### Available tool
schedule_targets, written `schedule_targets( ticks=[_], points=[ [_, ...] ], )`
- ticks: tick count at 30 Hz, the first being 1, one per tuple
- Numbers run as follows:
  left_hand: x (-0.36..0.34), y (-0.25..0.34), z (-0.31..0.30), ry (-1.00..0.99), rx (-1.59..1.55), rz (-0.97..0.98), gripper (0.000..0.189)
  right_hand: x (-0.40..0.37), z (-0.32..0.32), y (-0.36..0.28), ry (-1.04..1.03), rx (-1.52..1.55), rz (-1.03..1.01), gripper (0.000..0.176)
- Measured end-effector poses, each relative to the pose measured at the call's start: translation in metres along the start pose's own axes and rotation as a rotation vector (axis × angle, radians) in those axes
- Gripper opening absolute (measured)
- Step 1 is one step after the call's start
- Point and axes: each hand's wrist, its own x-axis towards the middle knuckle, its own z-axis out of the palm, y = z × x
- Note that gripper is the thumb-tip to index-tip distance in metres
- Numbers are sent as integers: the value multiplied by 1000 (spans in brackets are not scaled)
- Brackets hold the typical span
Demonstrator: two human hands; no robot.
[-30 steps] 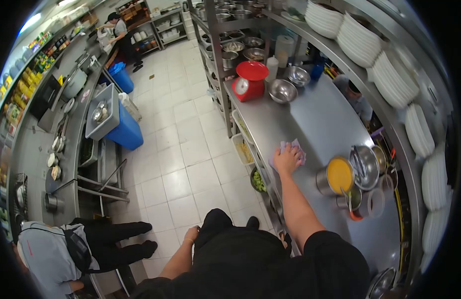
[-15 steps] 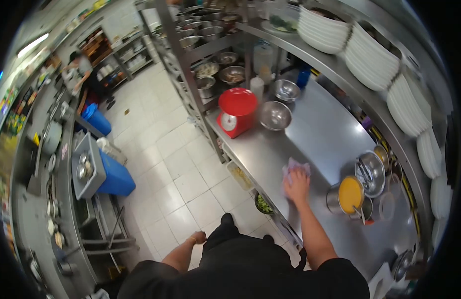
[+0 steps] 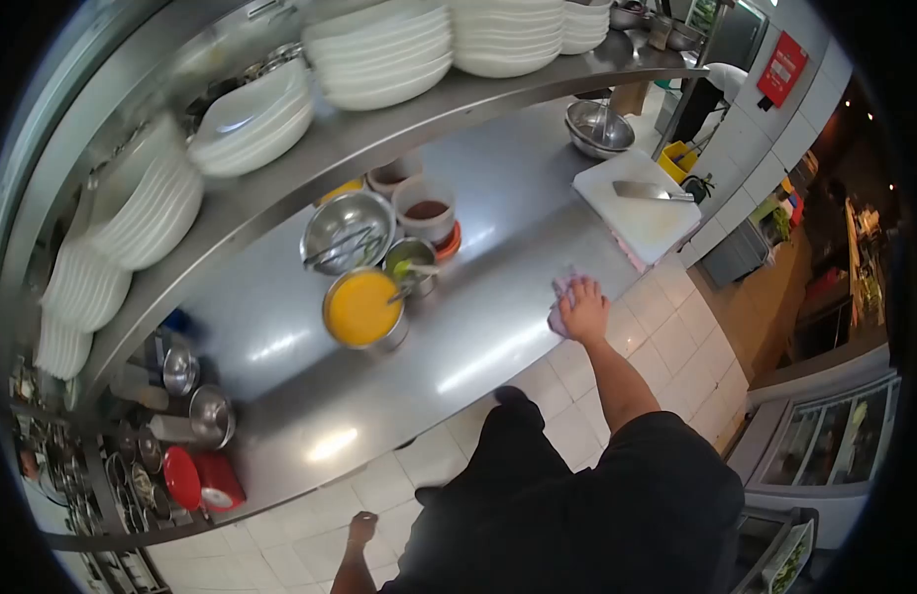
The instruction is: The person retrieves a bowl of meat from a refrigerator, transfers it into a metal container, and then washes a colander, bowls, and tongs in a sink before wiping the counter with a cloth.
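Observation:
My right hand point(image 3: 584, 312) presses a crumpled pale purple cloth point(image 3: 557, 320) onto the steel worktop point(image 3: 498, 332) near its front edge. Part of the cloth is hidden under the palm. Beyond it lies a white cutting board point(image 3: 637, 213) with a knife point(image 3: 652, 192) on top. To the left of the cloth stands a metal pot of orange-yellow liquid point(image 3: 363, 307), with a smaller metal container point(image 3: 411, 259) behind it. My left hand point(image 3: 362, 528) hangs low over the floor, fingers curled, with nothing seen in it.
Behind the pot are a steel bowl with utensils point(image 3: 330, 223) and a plastic tub of dark red contents point(image 3: 426, 211). Steel bowls point(image 3: 599, 129) stand past the board. A red scale point(image 3: 216, 480) sits at the left end. Stacked white dishes point(image 3: 379, 59) fill the overhead shelf.
My view has swung right along the worktop. The right hand and cloth have moved from near the scale, past the pot, toward the cutting board. My left hand still hangs low.

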Motion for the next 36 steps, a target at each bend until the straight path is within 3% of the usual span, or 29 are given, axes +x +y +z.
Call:
schedule_targets(
  ticks=[1,2,3,5,7,8,9,13,19,21,24,26,27,29,31,34,36],
  points=[
    [20,22,15,-8,280,363,19,20,-2,9,13,-55,127,49],
    [44,49,35,-44,372,470,17,41,-2,20,34,-107,246,50],
    [70,83,58,-74,456,572,16,65,5,30,50,-102,226,50],
    [100,164,110,-229,36,228,20,116,29,47,79,-138,159,51],
    [129,243,169,-297,-42,406,30,177,51,59,101,-130,33,52],
    [138,280,193,-486,-290,341,34,201,65,62,107,-128,-47,54],
    [137,310,210,-571,-348,306,34,224,74,61,83,-121,-100,54],
    [120,397,229,-644,-415,245,34,289,81,48,-7,55,-170,59],
    [116,460,238,-598,-495,215,35,244,74,58,85,241,-390,63],
    [117,472,248,-583,-530,221,35,234,83,54,-92,4,-293,64],
    [114,479,271,-559,-569,229,35,305,125,27,32,158,-468,52],
    [107,485,281,-545,-602,230,35,362,148,-6,-118,141,-484,49],
    [101,487,287,-536,-618,224,36,383,139,-39,-341,19,-382,47],
    [90,491,295,-520,-651,216,36,411,168,-74,-230,257,-564,42],
    [77,496,299,-507,-684,210,36,410,167,-113,-203,155,-798,39],
    [67,502,298,-502,-727,201,37,388,163,-123,-310,142,-828,39],
    [70,494,304,-478,-693,208,37,375,159,-113,-405,273,-952,38]
  ],
)
